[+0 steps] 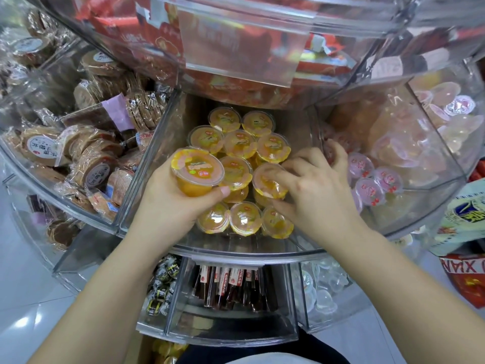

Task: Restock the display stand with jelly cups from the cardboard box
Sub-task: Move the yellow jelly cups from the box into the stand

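Note:
The middle compartment of the clear display stand (147, 164) holds several orange jelly cups (240, 143) packed side by side, lids up. My left hand (170, 203) grips one orange jelly cup (196, 170) just above the compartment's left side, its lid tilted toward me. My right hand (315, 190) reaches into the compartment and its fingers curl over another jelly cup (269, 183) that lies tilted on top of the pile. A strip of the cardboard box (162, 349) with more orange cups shows at the bottom edge, below the stand.
The left compartment holds wrapped round biscuits (86, 153); the right one holds pink jelly cups (372, 179). A tier of red packets (236, 48) overhangs the opening. The lower tier holds dark stick packs (231, 287), wrapped candies (162, 282) and clear cups (322, 292).

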The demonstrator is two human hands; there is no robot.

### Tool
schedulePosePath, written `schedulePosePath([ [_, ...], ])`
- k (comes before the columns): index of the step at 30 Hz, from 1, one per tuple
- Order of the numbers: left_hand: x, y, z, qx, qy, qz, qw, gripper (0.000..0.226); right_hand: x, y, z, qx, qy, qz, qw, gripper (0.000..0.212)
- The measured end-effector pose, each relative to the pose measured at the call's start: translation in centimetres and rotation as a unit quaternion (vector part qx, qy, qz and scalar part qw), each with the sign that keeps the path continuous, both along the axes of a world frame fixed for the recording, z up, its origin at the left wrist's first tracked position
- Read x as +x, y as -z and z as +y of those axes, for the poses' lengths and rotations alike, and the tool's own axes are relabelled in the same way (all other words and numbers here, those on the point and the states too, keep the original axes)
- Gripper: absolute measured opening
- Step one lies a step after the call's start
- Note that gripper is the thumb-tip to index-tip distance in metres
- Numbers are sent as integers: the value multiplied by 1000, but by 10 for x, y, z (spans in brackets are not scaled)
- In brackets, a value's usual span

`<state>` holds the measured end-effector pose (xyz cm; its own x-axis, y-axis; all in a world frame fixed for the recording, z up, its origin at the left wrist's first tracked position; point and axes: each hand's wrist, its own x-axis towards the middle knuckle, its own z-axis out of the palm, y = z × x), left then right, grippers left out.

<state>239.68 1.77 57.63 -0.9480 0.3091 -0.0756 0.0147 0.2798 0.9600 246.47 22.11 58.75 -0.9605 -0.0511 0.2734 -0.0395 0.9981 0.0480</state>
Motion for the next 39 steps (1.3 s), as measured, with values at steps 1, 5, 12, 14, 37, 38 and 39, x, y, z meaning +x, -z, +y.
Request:
schedulePosePath([
  [1,0,0,0,1,-2,1,1000,43,0,2,1,6,8,3,1000,30],
  [5,0,0,0,2,-10,6,1000,43,-1,5,2,20,14,-3,1000,34],
  [12,2,-3,1,8,-7,14,1000,48,1,1,4,-2,-14,-21,1000,49],
  [14,3,-4,1,24,-10,10,1000,48,3,-4,3,-10,-15,-20,1000,56],
  [37,22,-17,-47,-226,56,211,949,70,-25,-8,-83,-389,-149,-190,889,51],
  [38,23,-18,-48,-229,73,198,950,71,-26,-5,-84,-395,-145,-196,886,49],
  [39,24,-20,-50,-226,87,185,953,72,-27,-2,-85,-406,-139,-201,881,46],
])
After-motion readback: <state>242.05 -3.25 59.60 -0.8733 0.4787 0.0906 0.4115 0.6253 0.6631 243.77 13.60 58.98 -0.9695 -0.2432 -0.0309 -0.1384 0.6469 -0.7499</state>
